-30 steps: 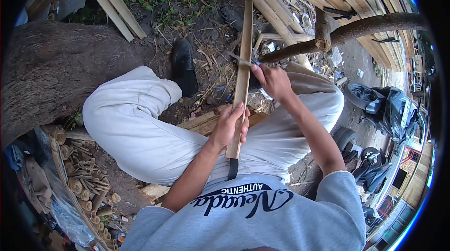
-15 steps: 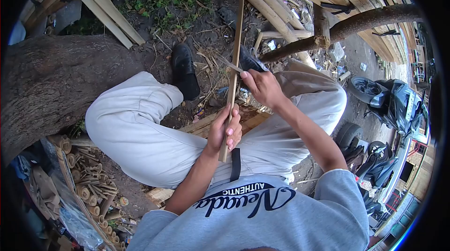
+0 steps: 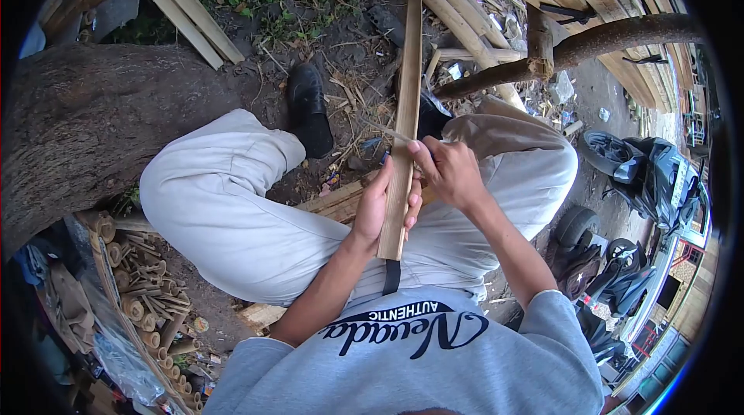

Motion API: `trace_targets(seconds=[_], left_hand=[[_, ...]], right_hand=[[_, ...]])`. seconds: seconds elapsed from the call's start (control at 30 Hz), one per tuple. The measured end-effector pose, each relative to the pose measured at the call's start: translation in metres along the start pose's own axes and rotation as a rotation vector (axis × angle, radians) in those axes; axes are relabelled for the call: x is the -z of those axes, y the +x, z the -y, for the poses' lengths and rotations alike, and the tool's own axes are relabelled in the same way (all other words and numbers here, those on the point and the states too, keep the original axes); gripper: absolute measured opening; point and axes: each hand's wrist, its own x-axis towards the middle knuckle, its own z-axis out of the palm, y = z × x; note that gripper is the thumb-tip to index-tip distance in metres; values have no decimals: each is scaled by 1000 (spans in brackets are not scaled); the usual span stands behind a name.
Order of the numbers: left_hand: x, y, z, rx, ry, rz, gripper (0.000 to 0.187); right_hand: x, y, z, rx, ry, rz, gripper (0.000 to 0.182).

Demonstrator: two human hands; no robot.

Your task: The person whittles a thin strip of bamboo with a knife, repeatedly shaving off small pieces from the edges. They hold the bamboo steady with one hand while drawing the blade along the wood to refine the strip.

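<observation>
A long bamboo strip (image 3: 408, 89) stretches from my lap up past my feet, its broad pale face turned up. My left hand (image 3: 380, 202) cradles it near its lower end, with the thumb on one side and fingertips curling round the other. My right hand (image 3: 449, 171) is closed on a thin blade (image 3: 387, 130), which lies across the strip just above my left hand and points to the left. The blade's handle is hidden in my fist. A dark strap (image 3: 392, 276) lies under the strip's lower end.
A thick trunk (image 3: 108, 120) lies at the left. Cut bamboo pieces (image 3: 147, 291) are stacked at the lower left. A wooden pole (image 3: 604, 41) juts in from the upper right, near leaning bamboo (image 3: 465, 16). A motorbike (image 3: 659, 175) stands at the right.
The strip has turned from its narrow edge to its broad face and shifted slightly right. My right hand and the blade have come down closer to my left hand, whose grip has opened wider.
</observation>
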Motion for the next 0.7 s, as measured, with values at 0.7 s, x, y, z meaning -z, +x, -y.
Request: trace_targets(seconds=[0.7], left_hand=[[0,-1,10,-137,396,-225,48]], right_hand=[[-12,-29,-15,101,-63,-150,39]])
